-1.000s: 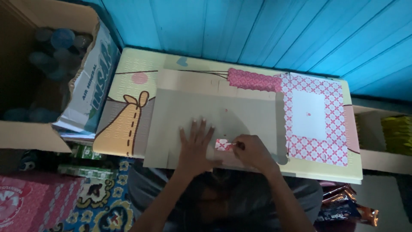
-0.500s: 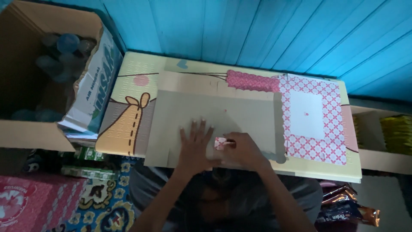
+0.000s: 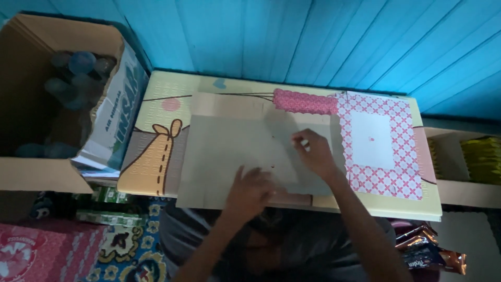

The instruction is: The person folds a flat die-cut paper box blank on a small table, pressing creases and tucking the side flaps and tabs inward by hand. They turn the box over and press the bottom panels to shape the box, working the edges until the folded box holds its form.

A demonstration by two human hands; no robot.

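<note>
A grey cardboard sheet (image 3: 229, 146) lies on a low yellow table (image 3: 156, 156) printed with cartoon drawings. My left hand (image 3: 251, 190) rests flat on the sheet near its front edge, fingers loosely spread. My right hand (image 3: 314, 155) is further back and to the right on the sheet, with thumb and fingers pinched on what looks like a small pale piece (image 3: 302, 142). It is too small to make out. A pink patterned paper with a white square centre (image 3: 383, 172) lies just right of my right hand. A pink patterned roll (image 3: 305, 102) sits at the sheet's back edge.
An open cardboard box (image 3: 31, 172) holding several bottles stands left of the table. A blue plank wall (image 3: 292, 42) runs behind. Green packets (image 3: 107, 196) and a patterned mat (image 3: 125, 245) lie below left, snack wrappers (image 3: 428, 250) lower right, and a shelf with yellow packs (image 3: 482, 159) at right.
My right hand has lifted from the sheet's front area and moved back and to the right. My left hand has slid right, towards the front edge, over where the small pink-and-white piece lay.
</note>
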